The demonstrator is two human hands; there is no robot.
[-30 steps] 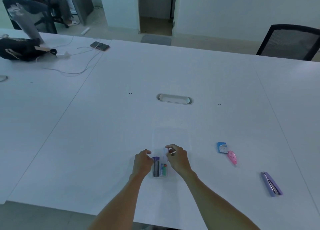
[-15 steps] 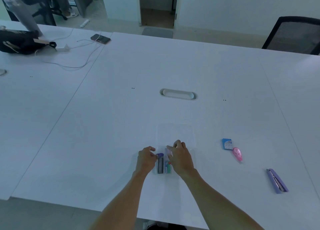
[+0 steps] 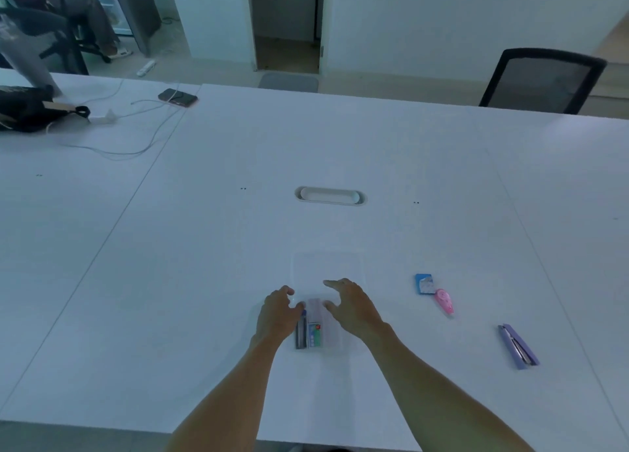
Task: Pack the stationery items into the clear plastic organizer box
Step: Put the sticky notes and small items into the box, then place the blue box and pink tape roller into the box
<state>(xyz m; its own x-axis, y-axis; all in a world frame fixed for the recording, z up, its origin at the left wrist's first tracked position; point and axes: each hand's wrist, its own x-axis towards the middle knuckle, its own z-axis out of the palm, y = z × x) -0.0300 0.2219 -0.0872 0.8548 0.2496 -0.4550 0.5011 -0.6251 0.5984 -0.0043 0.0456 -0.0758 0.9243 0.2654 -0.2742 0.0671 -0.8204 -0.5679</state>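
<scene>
The clear plastic organizer box (image 3: 335, 341) lies near the table's front edge, with its see-through lid (image 3: 328, 267) folded flat on the far side. A dark pen-like item (image 3: 301, 332) and a white pack with green and red print (image 3: 315, 334) lie in the box's left part. My left hand (image 3: 277, 312) grips the box's left rim with curled fingers. Over the box's right part hovers my right hand (image 3: 354, 307), fingers spread and holding nothing. To the right on the table are a blue eraser (image 3: 423, 284), a pink correction tape (image 3: 444, 301) and a purple stapler (image 3: 518, 346).
A cable port (image 3: 330, 196) is set into the white table (image 3: 204, 281) beyond the box. At the far left lie a phone (image 3: 177, 97), white cables (image 3: 136, 135) and a black bag (image 3: 30, 111). A black chair (image 3: 541, 80) stands at the far right; a person sits far left.
My right hand has set a small white item into the box, then lifted off it and spread its fingers. My left hand stayed at the box's left rim.
</scene>
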